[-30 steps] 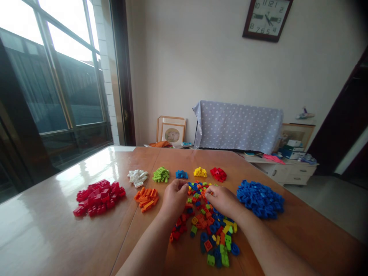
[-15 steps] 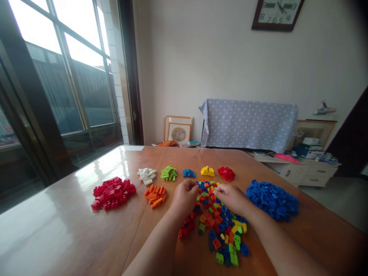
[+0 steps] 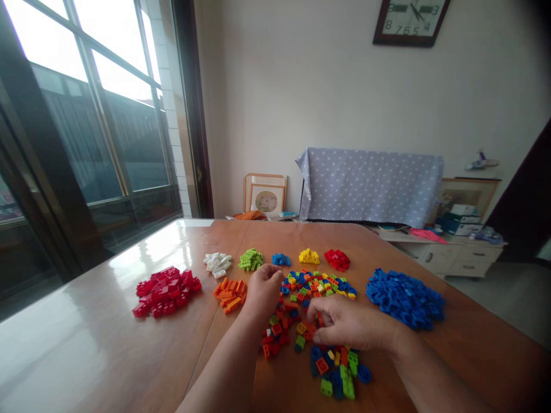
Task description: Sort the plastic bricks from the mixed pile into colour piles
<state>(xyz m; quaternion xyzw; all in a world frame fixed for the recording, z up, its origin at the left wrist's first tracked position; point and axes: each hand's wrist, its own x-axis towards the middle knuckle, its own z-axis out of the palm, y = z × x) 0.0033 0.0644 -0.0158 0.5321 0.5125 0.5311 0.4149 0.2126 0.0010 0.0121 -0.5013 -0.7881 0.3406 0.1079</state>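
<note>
A mixed heap of toy building bricks (image 3: 301,295) in several colours spreads over the table in front of me. At its left edge my left hand (image 3: 263,289) is closed, thumb and fingertips pinched together; anything between them is too small or hidden to make out. Over the middle of the heap, my right hand (image 3: 346,322) has thumb and forefinger apart, just beside some orange bricks (image 3: 308,330). It covers part of the heap. Left of my left hand lies a pile of orange bricks (image 3: 230,295).
On the wooden table (image 3: 163,355) stand sorted piles: dark red (image 3: 167,291), white (image 3: 217,264), lime green (image 3: 251,260), small blue (image 3: 281,259), yellow (image 3: 309,256), red (image 3: 337,260) and large blue (image 3: 404,298). A cloth-covered object (image 3: 370,186) stands beyond.
My right hand has moved nearer to me over the heap, and its fingers have parted. My left hand has shifted slightly left, still pinched. The view has turned a little.
</note>
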